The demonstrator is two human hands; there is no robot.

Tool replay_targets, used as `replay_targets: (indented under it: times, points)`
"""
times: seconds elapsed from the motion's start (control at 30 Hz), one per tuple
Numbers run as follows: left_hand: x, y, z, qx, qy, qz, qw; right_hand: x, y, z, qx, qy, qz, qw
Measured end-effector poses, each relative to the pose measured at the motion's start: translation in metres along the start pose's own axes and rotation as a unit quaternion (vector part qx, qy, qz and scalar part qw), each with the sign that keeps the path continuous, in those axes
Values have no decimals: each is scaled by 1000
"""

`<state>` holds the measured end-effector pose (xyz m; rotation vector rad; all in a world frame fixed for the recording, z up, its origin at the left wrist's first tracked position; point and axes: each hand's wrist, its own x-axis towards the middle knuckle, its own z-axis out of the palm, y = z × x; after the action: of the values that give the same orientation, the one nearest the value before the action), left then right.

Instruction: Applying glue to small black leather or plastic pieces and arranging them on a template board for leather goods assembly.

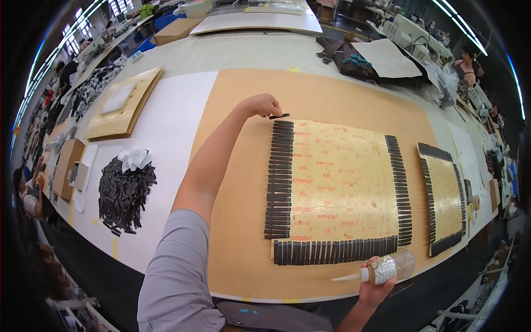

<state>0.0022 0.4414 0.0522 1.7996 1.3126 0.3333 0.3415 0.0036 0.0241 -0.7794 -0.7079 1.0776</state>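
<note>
Reaching far out across the bench [182, 122], the left hand [260, 105] is pinched shut on a small dark strip [279, 116], held flat just above the top of the left column of dark strips [279, 180] that lines one edge of a yellowish board [337, 177]; the strip in the fingers lies crosswise, in line with the column and just beyond its last piece; the board itself rests on a large tan sheet [238, 232] that covers the middle of the bench. A second column of strips [399, 191] runs down the board's right edge, and a row of upright strips [334, 252] runs along its near edge, so three sides are bordered. The right hand [376, 285], at the near edge of the bench, is clenched round a clear squeeze bottle [390, 267] wrapped in a foil-like band, its long white nozzle [348, 276] pointing left, off the board and just below the near row. Well to the left, on a white sheet, lies a loose heap of dark strips [126, 193] with a crumpled white cloth [134, 157] on top. To the right sits a smaller board [445, 199] edged with strips as well.
</note>
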Motion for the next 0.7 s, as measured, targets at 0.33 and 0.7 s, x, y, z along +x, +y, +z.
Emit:
replay_targets:
  times: [0.33,0.7]
  points:
    - [48,-10,6,21,-90,-26,995,13,3,-3,-17,18,13,1000]
    - [52,-10,11,45,-95,-23,994,17,3,-5,-10,22,24,999]
